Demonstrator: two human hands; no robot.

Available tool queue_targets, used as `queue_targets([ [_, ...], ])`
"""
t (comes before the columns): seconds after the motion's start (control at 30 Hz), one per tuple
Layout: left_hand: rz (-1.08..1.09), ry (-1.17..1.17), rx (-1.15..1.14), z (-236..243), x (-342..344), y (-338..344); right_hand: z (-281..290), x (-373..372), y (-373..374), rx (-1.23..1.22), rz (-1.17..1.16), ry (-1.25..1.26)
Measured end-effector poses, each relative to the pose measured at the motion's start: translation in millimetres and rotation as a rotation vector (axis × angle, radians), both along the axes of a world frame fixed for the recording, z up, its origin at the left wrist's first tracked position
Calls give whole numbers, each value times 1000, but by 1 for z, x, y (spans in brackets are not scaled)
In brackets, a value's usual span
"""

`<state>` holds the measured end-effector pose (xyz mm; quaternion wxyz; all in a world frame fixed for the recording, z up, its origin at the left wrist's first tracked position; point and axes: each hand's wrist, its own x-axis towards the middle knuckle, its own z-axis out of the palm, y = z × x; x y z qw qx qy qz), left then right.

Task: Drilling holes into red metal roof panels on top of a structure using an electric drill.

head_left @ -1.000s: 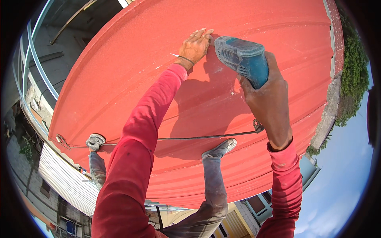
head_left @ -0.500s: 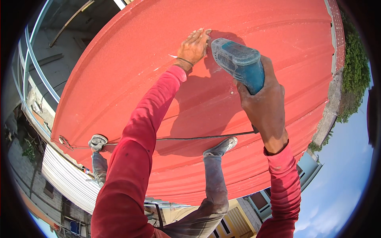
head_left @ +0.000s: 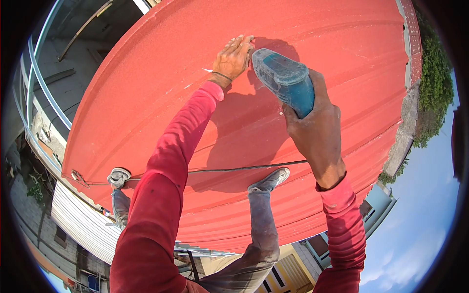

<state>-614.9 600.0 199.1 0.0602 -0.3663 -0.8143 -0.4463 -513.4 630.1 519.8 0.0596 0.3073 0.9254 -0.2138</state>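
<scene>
Closest to me, my two red sleeves come up from the lower edge, and between them I see my grey trouser legs and both shoes planted on the slope: the right shoe (head_left: 270,179) on a rib of the sheet, the left shoe (head_left: 118,177) down near the eave. A thin black cord (head_left: 244,168) runs across the sheet between the two shoes, passing just above the right one.

Further up, my right hand (head_left: 315,129) is wrapped around the grip of a blue-green power drill (head_left: 284,80), fingers closed on it from below and behind, the body of the tool pointing up the slope. I judge it a solid, fairly heavy tool with a hard plastic shell; the grip where I hold it is the natural place to take it, and it looks front-heavy, so a firm wrist seems called for. Its nose is hidden behind the body, so I cannot tell what it touches.

Just left of the drill's front end, my left hand (head_left: 233,59) lies flat on the red corrugated metal roof sheet (head_left: 146,97), fingers stretched out and holding nothing that I can see; a thin band sits at the wrist. The sheet looks stiff along its ribs but thin, probably slick and hot in this sun.

Beyond the roof's far edge there is a masonry wall (head_left: 405,122) with green bushes (head_left: 435,73), and blue sky to the right. To the left, below the eave, lie a lower white corrugated roof (head_left: 83,219) and a paved yard.
</scene>
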Motion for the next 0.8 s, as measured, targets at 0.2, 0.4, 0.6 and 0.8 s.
queue_targets([
  [0.2,-4,0,-21,-1,0,0,7,-4,-2,-19,-80,-143],
  [0.4,-11,36,-6,3,3,-1,3,1,0,16,-26,-113],
  [0.6,-21,49,39,2,1,-1,0,7,2,19,-1,-76],
  [0.8,-68,136,10,-3,-2,0,-12,7,4,108,85,-36],
])
